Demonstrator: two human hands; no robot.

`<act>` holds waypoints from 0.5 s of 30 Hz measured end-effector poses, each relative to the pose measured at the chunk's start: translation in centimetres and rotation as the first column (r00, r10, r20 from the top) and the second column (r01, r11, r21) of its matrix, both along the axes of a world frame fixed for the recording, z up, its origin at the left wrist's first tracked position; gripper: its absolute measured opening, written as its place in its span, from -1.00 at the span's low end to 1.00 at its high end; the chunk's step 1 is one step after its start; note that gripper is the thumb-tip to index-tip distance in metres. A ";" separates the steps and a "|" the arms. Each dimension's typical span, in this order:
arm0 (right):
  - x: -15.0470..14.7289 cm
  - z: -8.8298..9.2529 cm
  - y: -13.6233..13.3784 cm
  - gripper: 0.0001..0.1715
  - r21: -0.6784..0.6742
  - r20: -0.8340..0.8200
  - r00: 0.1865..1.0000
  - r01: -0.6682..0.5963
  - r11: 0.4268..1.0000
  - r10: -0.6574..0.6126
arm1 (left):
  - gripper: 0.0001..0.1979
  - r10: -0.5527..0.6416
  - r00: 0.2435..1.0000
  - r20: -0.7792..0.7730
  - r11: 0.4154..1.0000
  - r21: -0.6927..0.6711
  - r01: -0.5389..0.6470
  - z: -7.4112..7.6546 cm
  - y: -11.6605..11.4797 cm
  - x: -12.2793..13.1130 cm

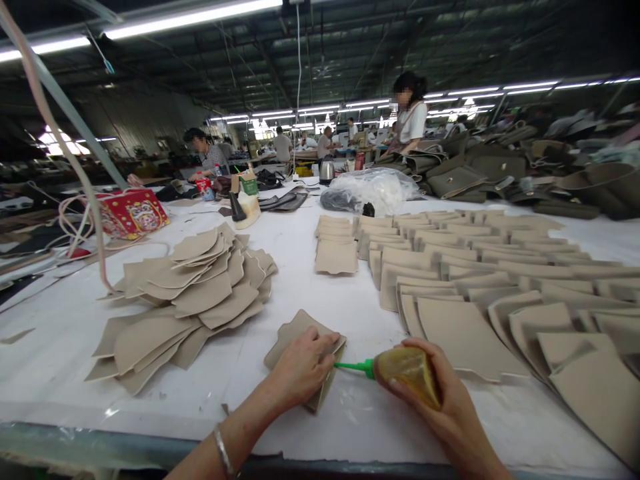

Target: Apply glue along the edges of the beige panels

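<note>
My right hand is wrapped round a squeeze bottle with amber liquid inside, tilted on its side. The bottle's thin green nozzle points left, its tip at the edge of a beige leather-like piece. Over that piece lies my left hand, its fingers curled and closed on the piece's right side, which looks folded over. Part of the piece is hidden under the hand. On the left is a loose pile of similar beige pieces; on the right, overlapping rows of them.
A pink hose hangs down at the left beside a red patterned box. Farther back are a clear plastic bag, a kettle and dark green bags. A co-worker stands across the white table.
</note>
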State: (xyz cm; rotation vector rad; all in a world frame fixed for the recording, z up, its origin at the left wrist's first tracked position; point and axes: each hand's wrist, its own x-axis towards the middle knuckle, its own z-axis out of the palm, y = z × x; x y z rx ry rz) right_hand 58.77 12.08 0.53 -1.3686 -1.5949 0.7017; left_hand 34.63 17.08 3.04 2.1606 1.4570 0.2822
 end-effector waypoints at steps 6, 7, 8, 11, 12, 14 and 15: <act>0.3 0.7 1.4 -0.51 0.138 0.094 0.993 0.060 0.989 -0.074 | -0.54 -0.005 1.000 0.009 1.000 -0.013 0.006 0.2 0.1 0.1; 0.3 0.7 1.4 -0.51 0.146 0.099 0.992 0.062 0.987 -0.077 | -0.54 -0.007 1.000 0.008 1.000 -0.015 0.007 0.2 0.2 0.1; 0.3 0.6 1.3 -0.51 0.140 0.099 0.992 0.058 0.989 -0.072 | -0.54 -0.009 1.000 0.008 1.000 -0.016 0.009 0.2 0.2 0.1; 0.4 0.2 1.0 -0.49 0.074 0.082 0.996 0.028 0.997 -0.034 | -0.54 -0.014 1.000 0.015 1.000 -0.011 0.014 0.1 0.3 0.1; 0.5 0.1 1.0 -0.48 0.055 0.074 0.997 0.024 0.998 -0.028 | -0.55 -0.014 1.000 0.019 1.000 -0.008 0.014 0.1 0.3 0.1; 0.6 0.1 1.2 -0.47 0.050 0.060 0.997 0.052 0.997 -0.055 | -0.55 -0.014 1.000 0.025 1.000 -0.004 0.014 0.0 0.3 0.0; 0.7 0.2 1.3 -0.47 0.061 0.053 0.995 0.078 0.995 -0.081 | -0.55 -0.014 1.000 0.027 1.000 -0.003 0.014 0.0 0.3 0.0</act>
